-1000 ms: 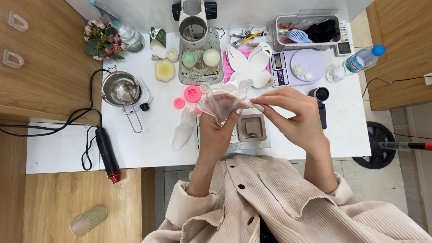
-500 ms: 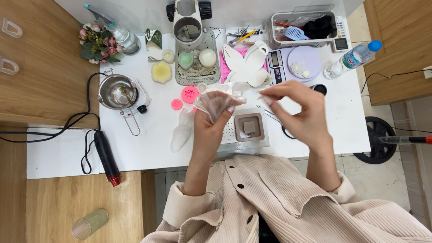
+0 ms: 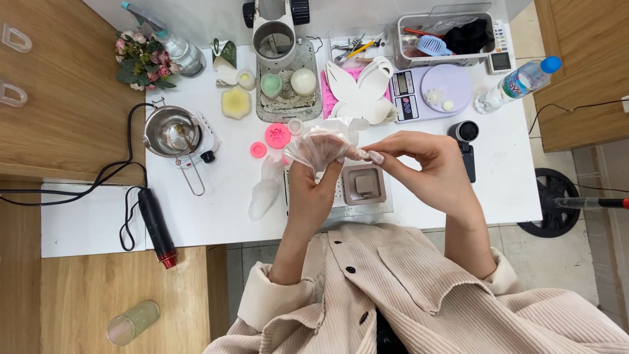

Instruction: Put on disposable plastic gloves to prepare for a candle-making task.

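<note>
**Two hands pinching a clear plastic glove over a white craft table**

Head view, looking straight down: my left hand [image 3: 313, 190] rises from the near edge of the white table [image 3: 498, 177], its fingers closed around the bunched body of a thin clear plastic glove [image 3: 319, 145]. My right hand [image 3: 419, 167] comes in from the right, thumb and forefinger pressed together on the glove's edge, just right of the left hand's hold. Both hands are clamped on the glove, which is lifted off the table between them.

Directly under the grip sits a small beige square mould [image 3: 364, 184]. Just left of the grip lie two pink round lids [image 3: 278, 136], and lower left a second crumpled clear glove [image 3: 265, 194] lies flat. Beyond the grip, away from me, stand white butterfly-shaped cutouts [image 3: 359, 92] and a grey tray [image 3: 288, 92] holding pale wax shapes. To the right beyond the grip is a lilac kitchen scale [image 3: 429, 92]; far right, a water bottle [image 3: 517, 84]. Well to the left sits a metal melting pot [image 3: 171, 131] on a small heater.
</note>
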